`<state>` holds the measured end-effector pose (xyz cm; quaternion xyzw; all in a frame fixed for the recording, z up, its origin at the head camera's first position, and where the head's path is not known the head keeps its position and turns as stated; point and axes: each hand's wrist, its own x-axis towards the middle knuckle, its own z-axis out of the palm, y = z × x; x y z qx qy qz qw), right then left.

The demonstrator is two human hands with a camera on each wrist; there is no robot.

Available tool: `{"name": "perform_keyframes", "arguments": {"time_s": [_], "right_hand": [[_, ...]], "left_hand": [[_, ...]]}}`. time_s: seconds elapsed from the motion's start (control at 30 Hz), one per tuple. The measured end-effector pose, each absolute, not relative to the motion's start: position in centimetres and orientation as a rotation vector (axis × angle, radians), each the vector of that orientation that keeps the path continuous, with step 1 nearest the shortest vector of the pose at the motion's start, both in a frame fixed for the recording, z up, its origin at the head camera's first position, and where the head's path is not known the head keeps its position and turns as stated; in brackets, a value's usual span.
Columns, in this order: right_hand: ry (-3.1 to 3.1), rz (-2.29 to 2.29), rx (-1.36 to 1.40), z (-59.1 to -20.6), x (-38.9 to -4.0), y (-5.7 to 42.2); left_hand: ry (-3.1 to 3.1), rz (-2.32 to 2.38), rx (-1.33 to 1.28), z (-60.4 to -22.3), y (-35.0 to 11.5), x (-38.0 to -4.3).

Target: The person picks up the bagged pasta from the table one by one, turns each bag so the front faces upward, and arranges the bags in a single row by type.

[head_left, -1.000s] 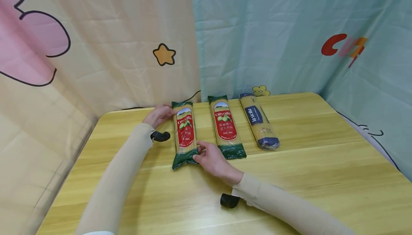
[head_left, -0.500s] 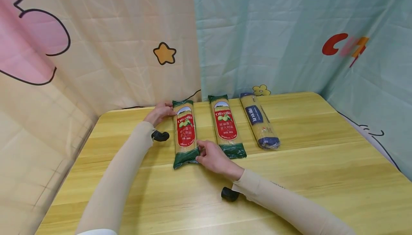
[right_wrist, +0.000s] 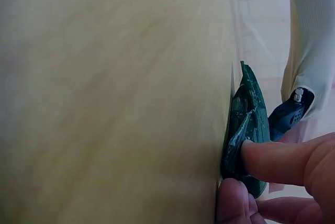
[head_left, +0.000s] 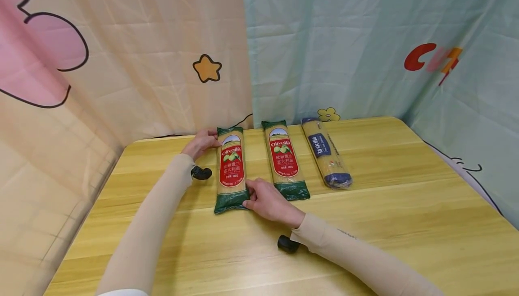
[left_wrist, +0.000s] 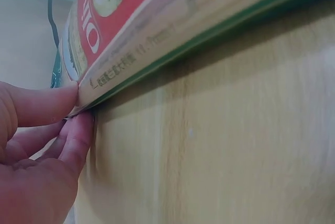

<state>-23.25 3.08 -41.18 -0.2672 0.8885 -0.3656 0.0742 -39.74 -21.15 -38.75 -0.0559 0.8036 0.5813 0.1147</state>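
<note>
A packet of Olivoilà spaghetti (head_left: 232, 165), green at both ends with a red label, lies face up at the left of the row. My left hand (head_left: 200, 143) pinches its far left edge. In the left wrist view the thumb (left_wrist: 47, 102) is on top of that edge and the fingertips are under it. My right hand (head_left: 270, 200) pinches the near right corner; the right wrist view shows its thumb (right_wrist: 277, 164) pressed on the green end (right_wrist: 250, 124). Just right of it lies a second, matching spaghetti packet (head_left: 284, 158).
A blue-ended La Sicilia pasta packet (head_left: 325, 152) lies slanted at the right of the row. The wooden table (head_left: 397, 224) backs onto printed curtains (head_left: 170, 39). A thin black cable (head_left: 243, 120) runs along the far edge.
The held spaghetti packet has turned slightly, its near end shifting a little left along with my right hand. My left hand stays at the far left edge; the other packets have not moved.
</note>
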Motion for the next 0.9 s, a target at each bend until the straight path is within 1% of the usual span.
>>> {"name": "perform_keyframes", "arguments": {"time_s": [0.2,0.53,0.77,0.9], "right_hand": [[2.646,-1.061,-0.835,-41.2,-23.4,2.8],[2.609,-1.095,-0.802,-41.0,-23.7,2.7],[2.587,-1.123,-0.766,-41.5,-23.6,2.8],[2.575,-1.137,-0.761,-41.7,-23.7,2.8]], "left_hand": [[2.379,1.689,-0.16,-39.2,-21.3,-39.8],[2.392,1.706,-0.153,-39.3,-21.2,-39.7],[2.358,1.747,-0.161,-39.9,-21.7,-39.5],[2.354,1.767,-0.118,-40.3,-22.2,-39.6]]}}
